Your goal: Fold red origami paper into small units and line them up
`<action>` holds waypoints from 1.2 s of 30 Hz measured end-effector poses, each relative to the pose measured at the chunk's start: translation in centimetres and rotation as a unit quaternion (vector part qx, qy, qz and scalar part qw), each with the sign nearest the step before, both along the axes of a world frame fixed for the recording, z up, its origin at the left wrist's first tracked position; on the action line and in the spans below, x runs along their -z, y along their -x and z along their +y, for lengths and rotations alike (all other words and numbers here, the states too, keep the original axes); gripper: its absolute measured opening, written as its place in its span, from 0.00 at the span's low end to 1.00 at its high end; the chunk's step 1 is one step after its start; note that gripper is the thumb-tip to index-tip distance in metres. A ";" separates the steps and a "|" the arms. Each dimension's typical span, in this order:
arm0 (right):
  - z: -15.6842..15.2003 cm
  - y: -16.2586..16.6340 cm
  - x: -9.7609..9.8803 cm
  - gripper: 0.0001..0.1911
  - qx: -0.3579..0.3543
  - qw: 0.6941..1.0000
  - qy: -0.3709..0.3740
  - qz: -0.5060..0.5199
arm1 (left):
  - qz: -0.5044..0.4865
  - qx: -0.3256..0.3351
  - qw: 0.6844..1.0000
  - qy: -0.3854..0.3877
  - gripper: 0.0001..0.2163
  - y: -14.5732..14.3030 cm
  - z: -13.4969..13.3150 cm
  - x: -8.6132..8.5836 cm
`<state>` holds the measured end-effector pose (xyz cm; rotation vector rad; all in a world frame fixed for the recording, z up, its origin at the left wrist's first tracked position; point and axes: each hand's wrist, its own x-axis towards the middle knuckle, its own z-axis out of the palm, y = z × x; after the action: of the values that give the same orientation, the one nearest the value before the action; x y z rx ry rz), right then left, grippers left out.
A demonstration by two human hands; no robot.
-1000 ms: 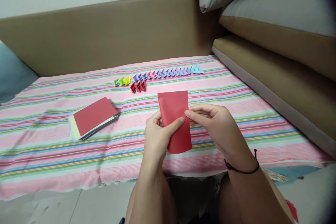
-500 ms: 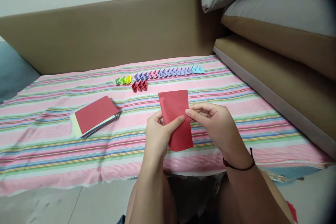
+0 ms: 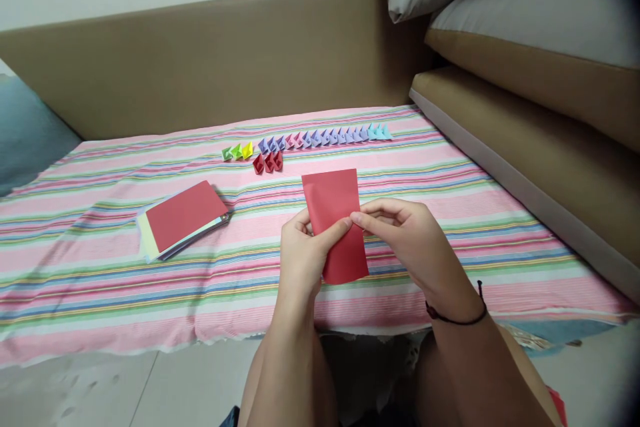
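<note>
A red sheet of paper (image 3: 340, 250), a tall rectangle with a curved left side, is held up above the striped cloth. My left hand (image 3: 311, 240) grips it from the left, thumb across the front and fingers behind. At its right edge, my right hand (image 3: 397, 223) pinches the paper between thumb and fingers, the two thumbs almost touching. Whether the sheet is doubled over, I cannot tell. Beyond the hands stand three small dark red folded paper pieces (image 3: 269, 163). Behind these runs a row of purple, pink and blue folded pieces (image 3: 325, 138), with green and yellow ones (image 3: 237, 152) at its left.
A stack of coloured paper (image 3: 187, 215) with a red sheet on top lies to the left. Pink striped cloth (image 3: 125, 293) covers the seat. A brown backrest (image 3: 210, 67) rises behind, and large cushions (image 3: 530, 107) are piled on the right. My knees are below the front edge.
The right thumb has shifted slightly left, up against the left thumb on the red paper. The whole view has moved a little; the folded pieces and the stack stay in place.
</note>
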<state>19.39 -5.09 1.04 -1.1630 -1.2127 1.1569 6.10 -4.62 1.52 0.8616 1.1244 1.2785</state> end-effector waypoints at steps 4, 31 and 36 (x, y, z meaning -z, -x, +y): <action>-0.2 0.1 -0.1 0.08 0.026 0.999 -0.022 -0.020 | -0.001 0.002 1.000 -0.003 0.13 0.0 0.1 0.1; 0.2 -2.1 -0.2 0.11 0.029 0.999 0.013 -0.044 | 0.004 0.070 0.997 -0.017 0.16 3.1 1.1 0.7; 0.3 -2.0 -0.2 0.12 0.026 0.999 0.014 -0.045 | 0.006 0.050 0.998 -0.027 0.20 2.9 1.0 0.5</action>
<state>21.36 -4.78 1.28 -1.2721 -1.2301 1.0959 3.20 -3.66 1.00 0.9554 1.0475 1.2276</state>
